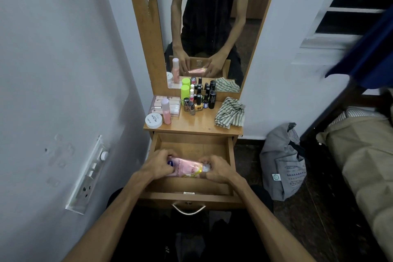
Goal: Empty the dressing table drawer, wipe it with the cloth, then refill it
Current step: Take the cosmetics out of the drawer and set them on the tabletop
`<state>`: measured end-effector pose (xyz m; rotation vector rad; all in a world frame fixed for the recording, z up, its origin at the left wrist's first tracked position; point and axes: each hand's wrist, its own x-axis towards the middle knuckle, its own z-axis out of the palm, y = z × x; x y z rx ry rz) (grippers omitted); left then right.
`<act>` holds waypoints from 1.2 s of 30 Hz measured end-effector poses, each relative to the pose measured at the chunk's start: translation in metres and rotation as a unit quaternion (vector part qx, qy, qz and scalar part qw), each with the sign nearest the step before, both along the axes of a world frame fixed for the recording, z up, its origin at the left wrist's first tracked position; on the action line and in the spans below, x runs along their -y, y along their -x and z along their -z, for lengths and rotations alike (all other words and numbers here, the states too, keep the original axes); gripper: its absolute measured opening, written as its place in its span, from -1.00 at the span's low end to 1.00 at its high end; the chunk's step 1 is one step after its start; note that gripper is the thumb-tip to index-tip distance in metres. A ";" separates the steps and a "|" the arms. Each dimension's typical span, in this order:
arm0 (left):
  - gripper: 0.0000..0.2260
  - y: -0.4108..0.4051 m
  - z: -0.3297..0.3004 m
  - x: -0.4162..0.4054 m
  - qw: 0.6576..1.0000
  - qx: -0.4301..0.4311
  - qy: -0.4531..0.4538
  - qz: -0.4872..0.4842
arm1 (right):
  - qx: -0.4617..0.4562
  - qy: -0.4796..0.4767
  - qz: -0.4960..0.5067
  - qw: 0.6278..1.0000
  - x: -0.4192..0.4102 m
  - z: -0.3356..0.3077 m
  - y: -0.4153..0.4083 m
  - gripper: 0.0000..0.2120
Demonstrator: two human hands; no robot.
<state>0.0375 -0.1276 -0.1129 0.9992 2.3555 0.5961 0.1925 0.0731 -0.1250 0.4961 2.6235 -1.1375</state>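
1. Both my hands are down inside the open drawer (192, 149), clamped on one pink lotion bottle (187, 168) that lies on its side across the drawer. My left hand (158, 165) curls round the bottle's base end and my right hand (214, 169) pinches the white cap end.

2. I judge the two-ended hold keeps the bottle level, so it passes the drawer walls without tipping. Whether it is going in or coming out I cannot tell from this view alone.

3. The rest of the drawer floor beyond my hands shows bare wood, with the other contents standing on the bench (200, 122) further ahead.

4. Ahead and left of my hands stand a white round jar (153, 120), a pink spray bottle (166, 111) and a clear box of sachets (170, 104). Straight ahead is a tight cluster of nail polish bottles (198, 101) with a lime-capped bottle (185, 91) behind.

5. The striped cloth (230, 112) sits crumpled ahead and right, near the bench's right edge, apart from the bottles.

6. Room is tight sideways: the drawer walls sit just beside each hand. Upward is open, and there is a bare strip of bench between the polishes and the cloth.
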 end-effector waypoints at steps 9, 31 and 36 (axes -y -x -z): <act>-0.49 -0.005 -0.014 -0.010 0.972 -0.046 -0.174 -0.150 | -0.094 -0.049 0.025 0.994 -0.022 -0.040 -0.005 -0.64; -0.43 -0.025 -0.046 -0.081 0.950 -0.055 -0.199 -0.234 | -0.180 -0.106 0.151 0.966 -0.057 -0.096 0.035 -0.60; -0.40 -0.023 -0.038 -0.081 0.961 -0.061 -0.146 -0.228 | -0.170 -0.081 0.150 0.971 -0.054 -0.092 0.045 -0.57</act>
